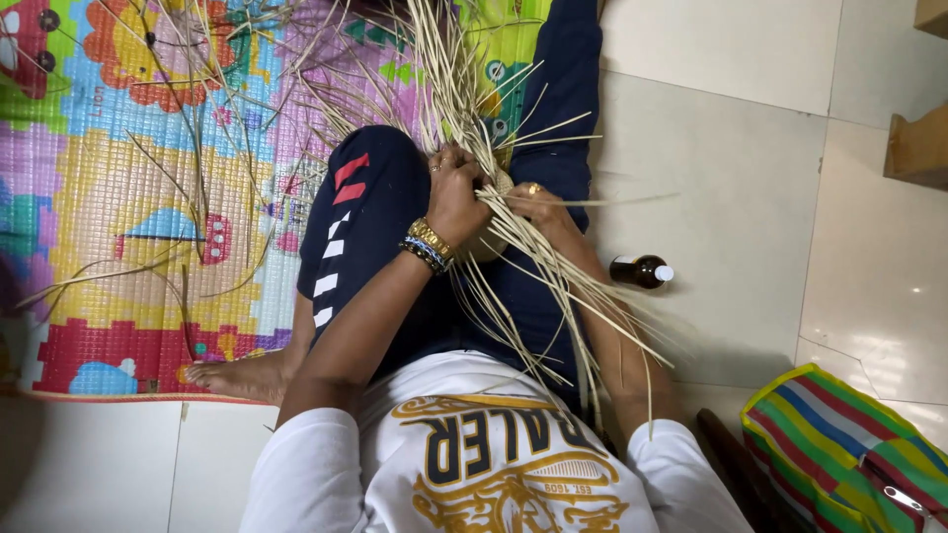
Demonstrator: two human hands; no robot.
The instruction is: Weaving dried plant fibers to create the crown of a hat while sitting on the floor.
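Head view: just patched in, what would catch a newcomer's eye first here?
The fan of pale straw strands spraying out from the middle, gathered where the left hand and right hand meet over the lap in dark trousers. Behind it on the left lies a bright cartoon play mat. On the pale tiles to the right lies a small brown bottle, with a striped bag in the lower right corner.

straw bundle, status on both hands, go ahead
Left hand and right hand both gripping the straw bundle over the lap. Brown bottle lying on tiles, clear of it.
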